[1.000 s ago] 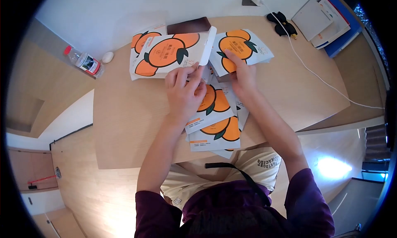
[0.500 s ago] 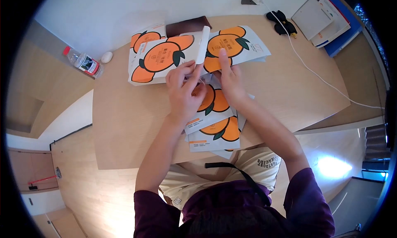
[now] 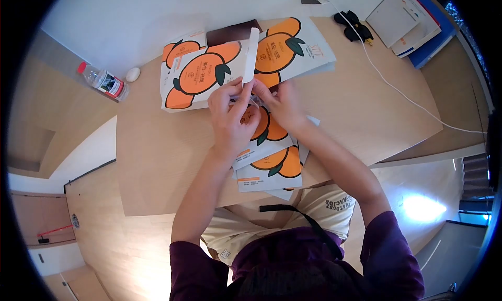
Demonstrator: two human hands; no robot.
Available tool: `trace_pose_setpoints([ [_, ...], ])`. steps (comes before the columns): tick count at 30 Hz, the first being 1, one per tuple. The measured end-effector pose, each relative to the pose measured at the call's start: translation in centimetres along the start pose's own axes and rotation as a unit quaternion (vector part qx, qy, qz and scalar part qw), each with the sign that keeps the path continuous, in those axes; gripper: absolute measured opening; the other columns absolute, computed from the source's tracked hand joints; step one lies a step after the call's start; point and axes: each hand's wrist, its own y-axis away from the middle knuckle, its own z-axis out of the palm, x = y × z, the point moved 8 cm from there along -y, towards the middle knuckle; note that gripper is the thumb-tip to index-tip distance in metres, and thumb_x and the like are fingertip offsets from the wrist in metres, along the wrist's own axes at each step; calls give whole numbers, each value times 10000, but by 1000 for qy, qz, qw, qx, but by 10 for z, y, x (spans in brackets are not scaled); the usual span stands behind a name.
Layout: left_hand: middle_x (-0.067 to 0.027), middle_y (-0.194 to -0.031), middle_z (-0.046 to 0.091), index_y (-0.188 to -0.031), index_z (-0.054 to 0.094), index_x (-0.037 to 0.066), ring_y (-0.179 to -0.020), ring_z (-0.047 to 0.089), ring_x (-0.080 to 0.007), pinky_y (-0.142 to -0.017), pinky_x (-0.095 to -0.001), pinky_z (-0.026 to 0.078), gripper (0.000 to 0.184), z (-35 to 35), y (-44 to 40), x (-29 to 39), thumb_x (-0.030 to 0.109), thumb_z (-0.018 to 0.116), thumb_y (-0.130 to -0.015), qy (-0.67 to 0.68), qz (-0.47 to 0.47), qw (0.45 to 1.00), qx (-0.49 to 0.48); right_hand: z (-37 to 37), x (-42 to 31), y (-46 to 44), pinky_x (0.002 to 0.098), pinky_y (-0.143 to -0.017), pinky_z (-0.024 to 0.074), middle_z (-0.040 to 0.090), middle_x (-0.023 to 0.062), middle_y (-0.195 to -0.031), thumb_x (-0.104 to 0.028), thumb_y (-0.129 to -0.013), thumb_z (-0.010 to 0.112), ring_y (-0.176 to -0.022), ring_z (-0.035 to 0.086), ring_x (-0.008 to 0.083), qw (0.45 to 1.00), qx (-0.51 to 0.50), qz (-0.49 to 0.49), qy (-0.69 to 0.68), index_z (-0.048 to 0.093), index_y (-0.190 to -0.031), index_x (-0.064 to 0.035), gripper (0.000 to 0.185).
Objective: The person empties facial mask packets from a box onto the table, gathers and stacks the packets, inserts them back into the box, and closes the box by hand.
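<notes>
Carton (image 3: 201, 73) pinched beside its raised end flap (image 3: 251, 55)

The orange-printed carton lies at a slant on the tabletop (image 3: 162, 160), its white flap standing along the right-hand end. The left hand (image 3: 230, 115) has its grip closed on the carton's near corner, at the foot of the flap, probably so that the light box cannot slide or twist. Its index finger runs up toward the flap, which likely keeps that edge in place.

The right hand (image 3: 287, 107) is close beside it, thumb reaching to the same corner and the other fingers curled. Whether this grip is closed on anything cannot be told, as the hand hides its fingertips. Fanned upper packets (image 3: 314, 50) extend beyond it, near the flap.

Lower packets (image 3: 261, 182) overlap loosely below both hands, seemingly placed there to be within easy reach of either. Behind the carton rests a dark brown case (image 3: 230, 33), out of the hands' way.
</notes>
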Motion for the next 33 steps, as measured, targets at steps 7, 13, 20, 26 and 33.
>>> trace_pose_setpoints([
  [7, -104, -1042, 481, -1197, 610, 15, -1040, 514, -268, -773, -317, 469, 614, -14, 2, 5, -28, 760, -603, 29, -7, 998, 60, -1, -40, 9, 376, -816, 473, 648, 144, -996, -259, -906, 605, -898, 614, 286, 949, -15, -243, 201, 609, -1085, -4, 312],
  [13, -110, -1086, 443, -1206, 566, -90, -1067, 495, -278, -794, -318, 485, 640, -39, -6, 35, 20, 797, -620, 51, 80, 988, 122, -5, -33, 17, 470, -951, 318, 559, 150, -1187, -433, -795, 650, -1101, 458, 374, 961, -108, -199, 157, 631, -1102, -77, 471],
  [20, -93, -1072, 406, -1259, 505, -115, -1014, 492, -222, -732, -292, 495, 668, -42, -6, 35, 34, 789, -673, 69, 51, 990, 112, -10, -32, 21, 493, -1026, 253, 406, 217, -1326, -441, -780, 665, -1234, 343, 409, 959, -114, -202, 164, 430, -1276, -28, 687],
  [26, -101, -1080, 390, -1277, 483, -116, -965, 486, -199, -755, -306, 501, 672, -49, -7, 30, 35, 777, -692, 81, 38, 988, 127, -14, -52, 16, 514, -1091, 198, 274, 275, -1445, -449, -768, 677, -1348, 246, 440, 947, -33, -294, 124, 258, -1424, 14, 906],
  [33, -132, -1138, 399, -1302, 458, -106, -1074, 479, -248, -822, -341, 496, 677, -53, -8, 27, 98, 775, -740, 85, 38, 988, 120, -14, -76, 23, 519, -1097, 184, 156, 312, -1483, -417, -813, 628, -1375, 176, 465, 902, 10, -414, 122, 388, -1415, -96, 723],
])
